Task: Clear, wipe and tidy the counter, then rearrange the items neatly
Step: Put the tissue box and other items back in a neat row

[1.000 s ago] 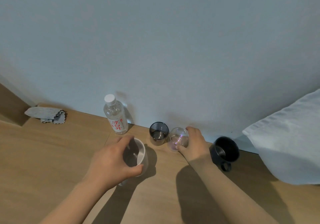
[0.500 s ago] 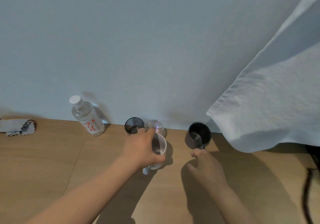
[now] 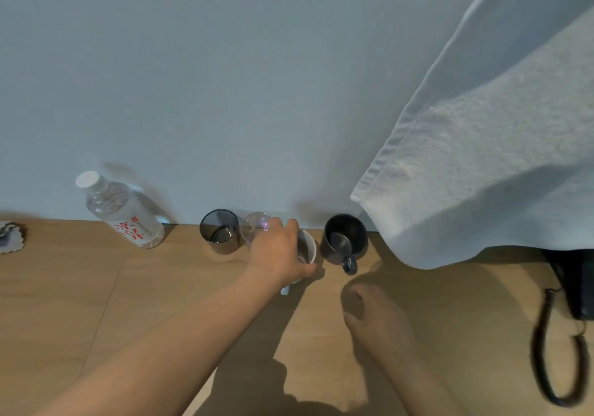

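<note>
Woodgrain counter (image 3: pixel 96 303) runs under a nubbly white towel (image 3: pixel 482 158) hanging at 2 o'clock. Ribbed plastic bottle (image 3: pixel 122 213) stands at 10. Left hand (image 3: pixel 279 251) grips a round white cup (image 3: pixel 308 246) by the wall, between clear glass (image 3: pixel 255 226) and dark metal mug (image 3: pixel 344 237). Right hand (image 3: pixel 376 316) hovers loosely curled, empty.

Looks like a hotel room: wooden counter (image 3: pixel 96 303), water bottle (image 3: pixel 125 219) at 10 o'clock, mug (image 3: pixel 345 238) centre, towel (image 3: pixel 498 158) at 2 o'clock, corded phone (image 3: pixel 577 287) at 4 o'clock.
</note>
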A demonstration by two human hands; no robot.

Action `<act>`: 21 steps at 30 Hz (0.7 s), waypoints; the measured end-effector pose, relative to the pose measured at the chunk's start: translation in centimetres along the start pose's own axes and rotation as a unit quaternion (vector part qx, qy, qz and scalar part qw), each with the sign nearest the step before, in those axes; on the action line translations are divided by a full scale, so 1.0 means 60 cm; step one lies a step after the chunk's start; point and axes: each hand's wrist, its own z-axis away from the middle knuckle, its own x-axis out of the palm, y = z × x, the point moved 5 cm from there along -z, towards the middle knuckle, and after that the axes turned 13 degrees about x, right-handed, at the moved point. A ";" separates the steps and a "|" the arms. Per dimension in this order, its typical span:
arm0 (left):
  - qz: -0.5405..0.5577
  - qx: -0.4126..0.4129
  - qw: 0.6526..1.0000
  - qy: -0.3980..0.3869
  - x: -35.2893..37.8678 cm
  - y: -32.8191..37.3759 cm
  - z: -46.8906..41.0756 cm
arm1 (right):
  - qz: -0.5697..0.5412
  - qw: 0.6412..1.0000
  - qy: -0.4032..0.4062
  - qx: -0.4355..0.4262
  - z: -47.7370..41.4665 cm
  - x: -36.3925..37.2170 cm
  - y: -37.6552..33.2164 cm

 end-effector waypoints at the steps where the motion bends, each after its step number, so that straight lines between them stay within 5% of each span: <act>1: -0.001 -0.002 1.000 0.002 0.001 0.003 -0.002 | 0.000 1.000 -0.001 0.001 -0.001 -0.001 0.002; 21: 0.010 0.038 0.999 0.020 0.032 0.010 0.017 | -0.023 1.000 0.002 -0.003 -0.009 -0.002 0.010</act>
